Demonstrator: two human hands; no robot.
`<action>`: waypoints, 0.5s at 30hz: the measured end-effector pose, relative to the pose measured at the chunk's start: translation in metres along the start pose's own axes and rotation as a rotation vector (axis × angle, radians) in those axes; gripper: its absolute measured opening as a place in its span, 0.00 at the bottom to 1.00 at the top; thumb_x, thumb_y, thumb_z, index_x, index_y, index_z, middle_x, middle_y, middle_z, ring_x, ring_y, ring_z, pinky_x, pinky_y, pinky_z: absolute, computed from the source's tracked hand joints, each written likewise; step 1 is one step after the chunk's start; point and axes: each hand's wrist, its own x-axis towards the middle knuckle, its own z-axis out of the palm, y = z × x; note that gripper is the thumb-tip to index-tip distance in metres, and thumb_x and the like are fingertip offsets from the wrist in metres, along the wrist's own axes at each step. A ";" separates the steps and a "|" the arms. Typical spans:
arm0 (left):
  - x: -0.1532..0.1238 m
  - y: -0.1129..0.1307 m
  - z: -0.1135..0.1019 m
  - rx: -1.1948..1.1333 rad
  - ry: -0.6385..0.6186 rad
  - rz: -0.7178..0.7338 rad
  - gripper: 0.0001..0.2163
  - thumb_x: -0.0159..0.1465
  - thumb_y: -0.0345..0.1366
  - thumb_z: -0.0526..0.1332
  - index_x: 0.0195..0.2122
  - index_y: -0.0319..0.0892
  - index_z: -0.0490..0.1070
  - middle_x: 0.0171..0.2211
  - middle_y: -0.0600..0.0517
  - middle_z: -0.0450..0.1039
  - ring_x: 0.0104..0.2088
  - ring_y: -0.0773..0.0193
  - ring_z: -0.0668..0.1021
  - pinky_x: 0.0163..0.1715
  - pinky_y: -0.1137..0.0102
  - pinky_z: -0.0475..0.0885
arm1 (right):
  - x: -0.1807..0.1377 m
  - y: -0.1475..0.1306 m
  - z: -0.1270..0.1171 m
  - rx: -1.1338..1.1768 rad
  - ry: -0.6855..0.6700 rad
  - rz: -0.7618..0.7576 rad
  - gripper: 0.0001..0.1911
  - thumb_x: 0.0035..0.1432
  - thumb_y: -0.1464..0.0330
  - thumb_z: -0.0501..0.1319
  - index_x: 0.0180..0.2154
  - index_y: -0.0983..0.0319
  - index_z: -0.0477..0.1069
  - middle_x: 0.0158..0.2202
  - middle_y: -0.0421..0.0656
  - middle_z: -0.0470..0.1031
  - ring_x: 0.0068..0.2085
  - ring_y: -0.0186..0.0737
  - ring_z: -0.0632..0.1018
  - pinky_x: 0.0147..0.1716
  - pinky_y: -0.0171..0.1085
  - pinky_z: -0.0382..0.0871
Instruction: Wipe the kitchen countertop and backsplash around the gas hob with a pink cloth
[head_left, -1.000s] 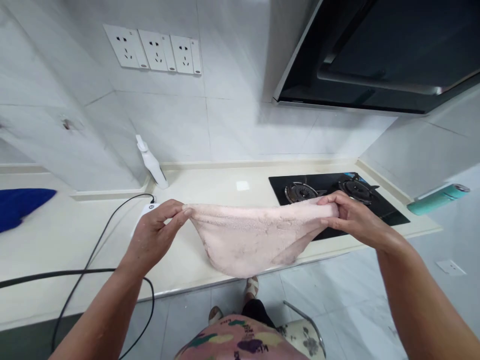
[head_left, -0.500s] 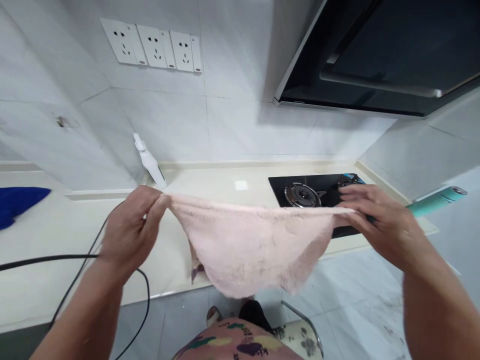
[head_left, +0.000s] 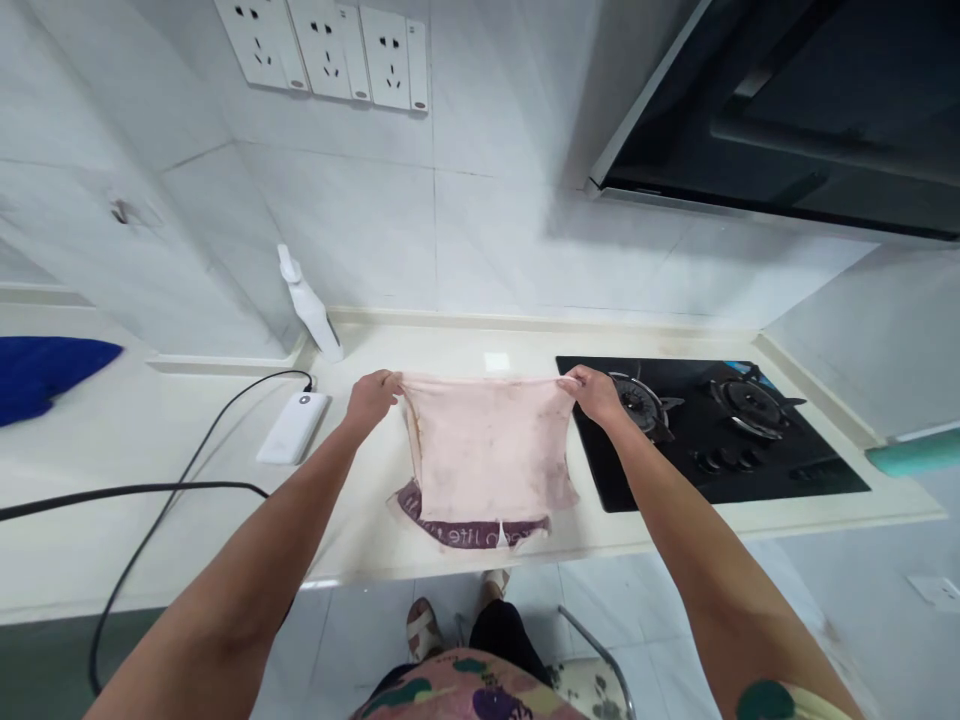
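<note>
View: head camera, looking forward and down at both hands.
Change: the hands have come closer together, and the towel now hangs lower, with its printed hem showing.
Main item: pink terry towel (head_left: 487, 450), blotchy with dark marks, just left of the black gas hob (head_left: 675, 475).
Orientation: top edge held level and crosswise; long axis drops from the hands toward the person, with the purple lettered band (head_left: 469, 530) spread on the table (head_left: 150, 440).
Left hand (head_left: 369, 400): grip clenched on the towel's top left corner, left of the hob.
Right hand (head_left: 596, 393): grip clenched on the top right corner, over the hob's left edge.
Left of hob: white power bank (head_left: 292, 428), black cable (head_left: 150, 490), white spray bottle (head_left: 311, 310), blue cloth (head_left: 45, 375) — the cloth farthest.
Above hob: range hood (head_left: 787, 110).
Right of hob: teal bottle (head_left: 915, 452).
</note>
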 end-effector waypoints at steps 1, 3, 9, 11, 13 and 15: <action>0.005 0.001 -0.001 -0.027 -0.009 -0.028 0.17 0.69 0.50 0.65 0.30 0.43 0.72 0.28 0.56 0.76 0.28 0.66 0.75 0.34 0.67 0.72 | 0.000 -0.002 0.000 0.027 0.002 0.002 0.10 0.59 0.58 0.65 0.30 0.57 0.72 0.28 0.39 0.74 0.32 0.42 0.74 0.37 0.39 0.64; 0.010 0.004 -0.004 -0.093 -0.010 -0.058 0.18 0.69 0.52 0.65 0.31 0.42 0.71 0.28 0.56 0.74 0.28 0.66 0.76 0.33 0.68 0.72 | -0.008 -0.006 -0.005 0.099 0.004 -0.019 0.12 0.60 0.56 0.65 0.31 0.57 0.72 0.25 0.37 0.71 0.29 0.40 0.72 0.35 0.39 0.64; -0.008 0.008 -0.019 -0.250 -0.020 -0.028 0.18 0.63 0.56 0.61 0.29 0.48 0.62 0.23 0.57 0.64 0.24 0.65 0.71 0.27 0.68 0.71 | -0.070 -0.003 -0.029 0.199 -0.062 -0.204 0.21 0.63 0.46 0.64 0.34 0.57 0.76 0.25 0.39 0.73 0.29 0.40 0.72 0.34 0.39 0.65; -0.014 0.014 -0.020 -0.230 -0.032 -0.012 0.18 0.61 0.54 0.63 0.26 0.48 0.61 0.20 0.58 0.60 0.22 0.66 0.67 0.23 0.69 0.65 | -0.080 -0.001 -0.033 0.203 -0.071 -0.185 0.23 0.61 0.44 0.65 0.33 0.57 0.77 0.26 0.39 0.74 0.29 0.40 0.73 0.33 0.39 0.66; -0.018 0.024 -0.019 -0.191 -0.038 0.010 0.19 0.60 0.53 0.64 0.23 0.48 0.60 0.18 0.59 0.58 0.20 0.68 0.63 0.21 0.69 0.58 | -0.082 0.001 -0.038 0.199 -0.043 -0.156 0.26 0.60 0.41 0.65 0.32 0.57 0.77 0.25 0.40 0.74 0.28 0.41 0.73 0.33 0.40 0.67; -0.023 0.039 -0.018 -0.163 -0.047 0.044 0.19 0.60 0.51 0.65 0.22 0.47 0.60 0.17 0.59 0.57 0.21 0.68 0.62 0.22 0.69 0.55 | -0.082 0.001 -0.046 0.164 0.011 -0.147 0.26 0.61 0.41 0.63 0.31 0.57 0.76 0.26 0.40 0.74 0.29 0.42 0.74 0.34 0.41 0.68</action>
